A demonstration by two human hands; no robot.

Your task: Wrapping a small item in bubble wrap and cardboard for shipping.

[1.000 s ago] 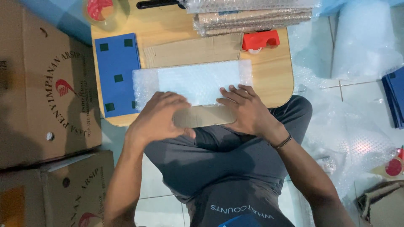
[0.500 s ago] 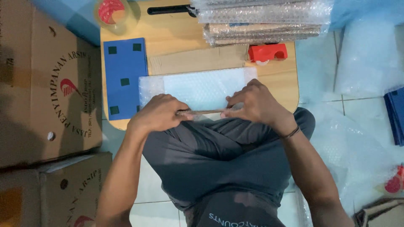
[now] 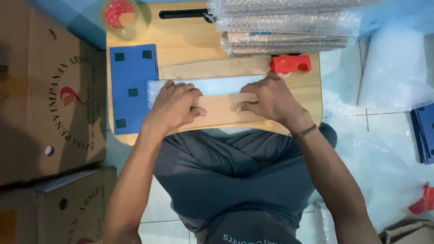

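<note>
I look down at a small wooden lap table (image 3: 181, 40) over my crossed legs. A flat brown cardboard piece (image 3: 221, 110) lies on a sheet of bubble wrap (image 3: 217, 85) near the table's front edge. My left hand (image 3: 174, 106) presses flat on the cardboard's left end, and my right hand (image 3: 271, 101) presses on its right end. The fingers of both hands are spread across the cardboard and the wrap's near edge.
A blue sheet with dark squares (image 3: 132, 88) lies at the table's left. A red tape dispenser (image 3: 290, 64), wrapped stacked packets (image 3: 285, 27), a tape roll (image 3: 120, 13) and a black handle (image 3: 183, 14) sit at the back. Cardboard boxes (image 3: 49, 90) stand left; bubble wrap (image 3: 389, 72) lies right.
The cardboard piece was held up on edge over my lap; now it lies flat on the bubble wrap, with both hands moved forward onto the table and pressing it down.
</note>
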